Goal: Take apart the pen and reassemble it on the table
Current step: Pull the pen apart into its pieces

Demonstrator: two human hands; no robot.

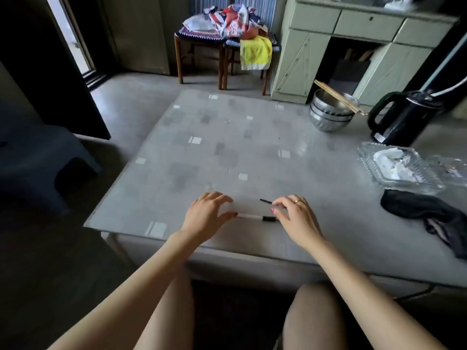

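The pen barrel [250,216], pale with a black end, lies on the tabletop [227,147] between both hands, too blurred for any lettering to be read. The left hand [207,215] is loosely spread, its thumb touching the barrel's end. On the right hand [297,218], curved fingers [278,203] meet a thin black refill [265,201]; whether they pinch it cannot be told.

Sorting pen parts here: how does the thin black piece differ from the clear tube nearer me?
The thin black piece is dark all over and slim; the clear tube is pale, thicker and longer, with a black end. The black piece lies slanted, farther from the edge; the tube runs across. Both lie on the table.
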